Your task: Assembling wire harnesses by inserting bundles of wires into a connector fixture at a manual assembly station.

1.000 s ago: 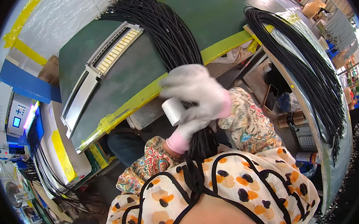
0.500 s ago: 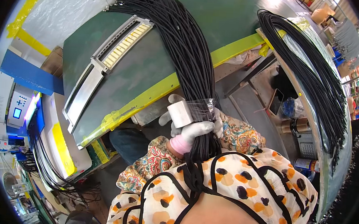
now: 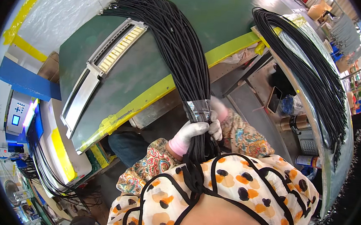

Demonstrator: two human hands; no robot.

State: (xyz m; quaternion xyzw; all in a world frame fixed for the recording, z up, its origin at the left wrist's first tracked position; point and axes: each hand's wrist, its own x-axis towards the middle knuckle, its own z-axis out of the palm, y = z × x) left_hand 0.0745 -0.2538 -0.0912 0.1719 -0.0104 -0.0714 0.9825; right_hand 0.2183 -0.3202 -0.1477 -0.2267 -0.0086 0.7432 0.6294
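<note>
A thick bundle of black cables runs from the green table down to my lap. My left hand, in a white glove with a pink cuff, is closed around it below a band of clear shiny tape. My right hand, gloved too, is blurred at the bundle's right side, beside the tape band. Its fingers are partly hidden behind the cables, and I cannot see what they hold. No tape roll shows at this moment.
On the green table lies a long metal frame with a row of pale yellow blocks. Another cable bundle hangs over a side table at right. Below it are a phone and a can. A blue-screened machine stands left.
The white tape roll on the bundle's left side has gone from view. My right hand has moved from behind the roll to the bundle's right side. My left hand keeps its grip.
</note>
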